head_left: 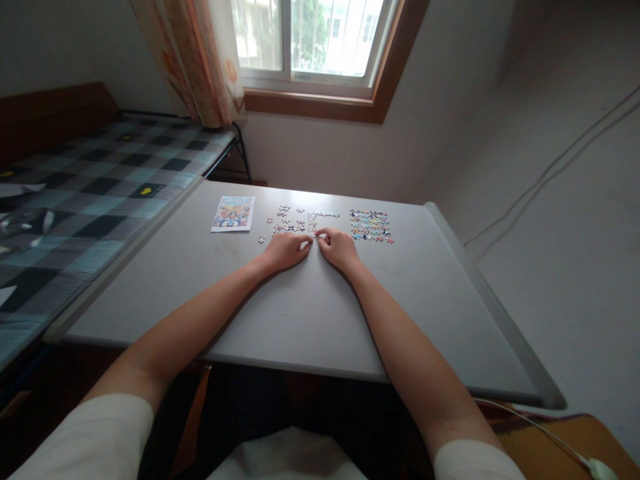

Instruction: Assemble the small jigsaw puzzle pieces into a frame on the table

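Observation:
Both of my hands rest on a grey table [300, 313], fingertips meeting near its far side. My left hand [285, 251] is curled, its fingers pinched toward the right. My right hand [339, 247] is curled too, pinching at a small joined strip of jigsaw pieces [320, 219] that forms a corner shape. What each pinch holds is too small to make out. Loose scattered pieces [287, 220] lie just beyond my left hand. A denser patch of colourful pieces [371, 225] lies beyond my right hand.
A colourful reference picture card [233, 213] lies flat at the table's far left. A bed with a checked blue cover [85, 193] runs along the left side. A window [310, 40] and curtain [193, 60] are behind the table. A white cable [550, 437] lies at the lower right.

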{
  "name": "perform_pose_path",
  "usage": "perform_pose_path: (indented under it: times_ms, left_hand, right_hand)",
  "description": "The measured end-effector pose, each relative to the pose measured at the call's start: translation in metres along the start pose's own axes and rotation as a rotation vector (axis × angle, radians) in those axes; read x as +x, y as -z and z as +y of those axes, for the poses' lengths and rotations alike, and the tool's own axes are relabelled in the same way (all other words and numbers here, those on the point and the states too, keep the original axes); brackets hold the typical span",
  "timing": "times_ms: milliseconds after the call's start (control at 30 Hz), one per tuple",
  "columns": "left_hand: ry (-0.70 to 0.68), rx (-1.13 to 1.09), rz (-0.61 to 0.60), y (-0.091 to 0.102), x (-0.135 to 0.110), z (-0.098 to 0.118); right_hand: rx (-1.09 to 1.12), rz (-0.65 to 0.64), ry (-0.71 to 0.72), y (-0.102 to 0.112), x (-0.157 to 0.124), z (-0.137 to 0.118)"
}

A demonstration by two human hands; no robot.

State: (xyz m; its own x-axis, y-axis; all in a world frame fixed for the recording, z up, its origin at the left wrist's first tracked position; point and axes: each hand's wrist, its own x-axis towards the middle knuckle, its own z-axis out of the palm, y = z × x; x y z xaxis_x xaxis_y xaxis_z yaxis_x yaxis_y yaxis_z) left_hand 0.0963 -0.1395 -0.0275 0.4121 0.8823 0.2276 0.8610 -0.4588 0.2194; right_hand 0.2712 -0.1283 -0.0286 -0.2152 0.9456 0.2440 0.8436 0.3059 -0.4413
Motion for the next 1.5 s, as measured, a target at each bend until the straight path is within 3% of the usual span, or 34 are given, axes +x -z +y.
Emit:
perform_pose_path:
  times_ms: [1500]
  left_hand:
    - [0.006,0.009,-0.005,0.0015,-0.0003,0.0009]
  right_hand:
    - [-0.003,-0.003,-0.006,-0.0018,0.0008,0.0007]
